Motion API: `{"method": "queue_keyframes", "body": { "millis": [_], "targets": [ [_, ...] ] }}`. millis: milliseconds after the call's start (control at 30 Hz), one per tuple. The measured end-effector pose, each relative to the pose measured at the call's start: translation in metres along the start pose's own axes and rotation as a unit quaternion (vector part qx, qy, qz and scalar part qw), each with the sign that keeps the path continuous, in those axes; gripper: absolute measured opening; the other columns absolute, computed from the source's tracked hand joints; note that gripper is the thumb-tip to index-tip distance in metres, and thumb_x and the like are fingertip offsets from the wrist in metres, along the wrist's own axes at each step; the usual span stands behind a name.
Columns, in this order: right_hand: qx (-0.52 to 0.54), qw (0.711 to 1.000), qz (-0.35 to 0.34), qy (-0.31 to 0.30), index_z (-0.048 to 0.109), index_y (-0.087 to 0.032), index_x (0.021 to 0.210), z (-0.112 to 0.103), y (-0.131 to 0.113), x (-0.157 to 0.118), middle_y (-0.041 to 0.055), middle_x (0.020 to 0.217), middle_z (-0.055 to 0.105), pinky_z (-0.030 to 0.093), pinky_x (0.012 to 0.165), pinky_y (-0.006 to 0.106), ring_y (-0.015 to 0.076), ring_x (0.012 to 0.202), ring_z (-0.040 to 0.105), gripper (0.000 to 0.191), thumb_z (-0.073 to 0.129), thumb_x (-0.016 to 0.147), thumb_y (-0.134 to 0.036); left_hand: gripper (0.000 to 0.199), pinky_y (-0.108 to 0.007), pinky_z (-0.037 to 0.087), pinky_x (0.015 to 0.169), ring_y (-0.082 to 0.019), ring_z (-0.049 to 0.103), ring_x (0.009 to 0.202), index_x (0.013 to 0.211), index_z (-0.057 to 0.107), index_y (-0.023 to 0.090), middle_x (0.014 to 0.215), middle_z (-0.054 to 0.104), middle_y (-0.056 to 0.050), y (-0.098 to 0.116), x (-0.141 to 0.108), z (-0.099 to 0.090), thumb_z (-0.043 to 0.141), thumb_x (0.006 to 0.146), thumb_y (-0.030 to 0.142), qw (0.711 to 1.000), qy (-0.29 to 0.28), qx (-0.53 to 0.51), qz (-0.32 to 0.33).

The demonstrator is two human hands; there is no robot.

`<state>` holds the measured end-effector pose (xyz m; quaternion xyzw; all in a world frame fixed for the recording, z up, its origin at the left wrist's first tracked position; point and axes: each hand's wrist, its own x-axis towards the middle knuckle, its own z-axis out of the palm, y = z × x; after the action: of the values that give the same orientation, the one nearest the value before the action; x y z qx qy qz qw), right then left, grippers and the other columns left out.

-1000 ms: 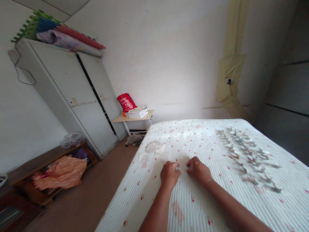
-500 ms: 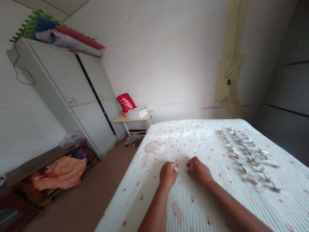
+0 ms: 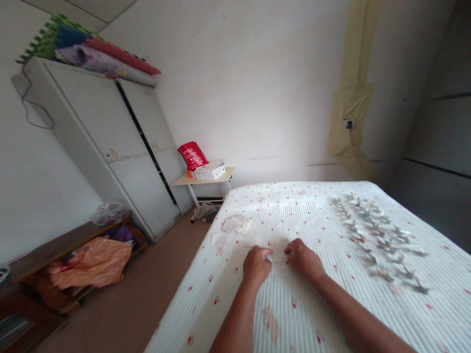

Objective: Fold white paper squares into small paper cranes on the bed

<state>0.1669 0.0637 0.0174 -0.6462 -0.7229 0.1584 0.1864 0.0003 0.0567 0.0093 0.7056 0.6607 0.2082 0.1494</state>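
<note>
A small white paper slip (image 3: 277, 256) lies on the bed between my hands, and its printing is too small to read. My left hand (image 3: 256, 265) pinches its left end against the white quilted bedcover (image 3: 228, 299) with red dots. From the other side, my right hand (image 3: 303, 260) holds its right end. Further up the bed lie several loose paper slips (image 3: 234, 223). To the right of my hands, a long spread of small folded paper pieces (image 3: 375, 240) covers the bedcover, blurred in this view.
A white two-door wardrobe (image 3: 106, 142) with rolled mats on top stands at the left. Beyond the bed's far corner is a small table (image 3: 202, 180) holding a red bag and a white box. A low wooden bench (image 3: 55, 250) holds orange plastic.
My left hand has shifted slightly to the left along the paper slip. Otherwise my hands and the papers look almost the same.
</note>
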Motion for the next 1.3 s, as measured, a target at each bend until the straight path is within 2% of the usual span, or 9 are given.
{"method": "queue_keyframes", "body": {
  "millis": [167, 267, 367, 500, 667, 867, 1100, 1300],
  "targets": [
    [-0.019, 1.0, 0.011, 0.001, 0.062, -0.02, 0.081, 0.001, -0.004, 0.0, 0.0038, 0.097, 0.054, 0.031, 0.056, 0.023, 0.0115, 0.069, 0.057, 0.016, 0.047, 0.077, -0.022, 0.03, -0.022, 0.039, 0.077, -0.015, 0.056, 0.088, 0.098, 0.065, 0.026, 0.094, 0.062, -0.002, 0.008, -0.003, -0.004, 0.05, 0.072, 0.025, 1.0, -0.006, 0.001, -0.025],
    [-0.034, 0.999, 0.007, 0.011, 0.061, -0.02, 0.082, 0.002, -0.007, -0.003, 0.0031, 0.095, 0.053, 0.03, 0.054, 0.023, 0.0123, 0.069, 0.058, 0.016, 0.051, 0.075, -0.032, 0.03, -0.023, 0.04, 0.074, -0.016, 0.056, 0.086, 0.096, 0.064, 0.026, 0.094, 0.061, -0.002, 0.012, -0.004, -0.005, 0.053, 0.071, 0.037, 1.0, 0.003, 0.007, -0.03],
    [-0.04, 0.999, 0.003, 0.016, 0.06, -0.021, 0.083, 0.002, -0.008, -0.004, 0.0027, 0.094, 0.052, 0.03, 0.052, 0.023, 0.0127, 0.07, 0.058, 0.018, 0.054, 0.073, -0.034, 0.032, -0.023, 0.04, 0.072, -0.016, 0.055, 0.087, 0.096, 0.063, 0.026, 0.094, 0.06, -0.003, 0.014, -0.004, -0.004, 0.057, 0.069, 0.041, 0.999, 0.009, 0.032, -0.031],
    [-0.034, 0.999, 0.002, 0.016, 0.06, -0.021, 0.083, 0.003, -0.006, -0.003, 0.002, 0.095, 0.052, 0.03, 0.053, 0.022, 0.0119, 0.07, 0.058, 0.015, 0.055, 0.071, -0.028, 0.031, -0.023, 0.039, 0.073, -0.016, 0.054, 0.088, 0.098, 0.062, 0.026, 0.095, 0.059, -0.003, 0.014, -0.004, -0.003, 0.059, 0.069, 0.037, 0.998, 0.001, 0.053, -0.036],
    [-0.02, 1.0, 0.01, 0.003, 0.062, -0.021, 0.083, -0.001, -0.004, -0.001, 0.0022, 0.098, 0.053, 0.031, 0.056, 0.022, 0.011, 0.07, 0.057, 0.017, 0.052, 0.069, -0.017, 0.027, -0.021, 0.039, 0.072, -0.015, 0.054, 0.088, 0.097, 0.062, 0.027, 0.095, 0.059, -0.001, 0.011, -0.003, -0.005, 0.054, 0.072, 0.023, 0.999, -0.009, 0.041, -0.03],
    [-0.004, 1.0, -0.001, -0.003, 0.062, -0.02, 0.083, -0.003, -0.002, -0.002, 0.003, 0.1, 0.054, 0.035, 0.06, 0.022, 0.0122, 0.074, 0.058, 0.02, 0.052, 0.068, -0.012, 0.033, -0.02, 0.039, 0.074, -0.014, 0.054, 0.088, 0.098, 0.062, 0.025, 0.093, 0.06, -0.002, 0.008, -0.004, -0.006, 0.048, 0.071, 0.013, 0.999, -0.007, 0.03, -0.012],
    [0.033, 0.999, -0.017, -0.01, 0.061, -0.022, 0.095, -0.004, 0.008, 0.0, 0.0031, 0.108, 0.055, 0.039, 0.071, 0.022, 0.014, 0.087, 0.058, 0.033, 0.042, 0.072, -0.009, 0.042, -0.021, 0.038, 0.076, -0.014, 0.052, 0.088, 0.106, 0.057, 0.023, 0.09, 0.059, -0.002, 0.009, -0.008, -0.008, 0.046, 0.067, 0.009, 1.0, -0.005, 0.008, -0.017],
    [0.051, 0.998, -0.021, -0.022, 0.054, -0.017, 0.111, -0.007, 0.011, 0.001, 0.0066, 0.114, 0.054, 0.039, 0.081, 0.023, 0.0157, 0.099, 0.055, 0.044, 0.041, 0.07, -0.008, 0.049, -0.022, 0.037, 0.08, -0.016, 0.05, 0.095, 0.117, 0.049, 0.025, 0.1, 0.057, -0.002, 0.011, -0.009, -0.009, 0.05, 0.069, 0.019, 1.0, -0.014, 0.005, -0.015]
  ]
}}
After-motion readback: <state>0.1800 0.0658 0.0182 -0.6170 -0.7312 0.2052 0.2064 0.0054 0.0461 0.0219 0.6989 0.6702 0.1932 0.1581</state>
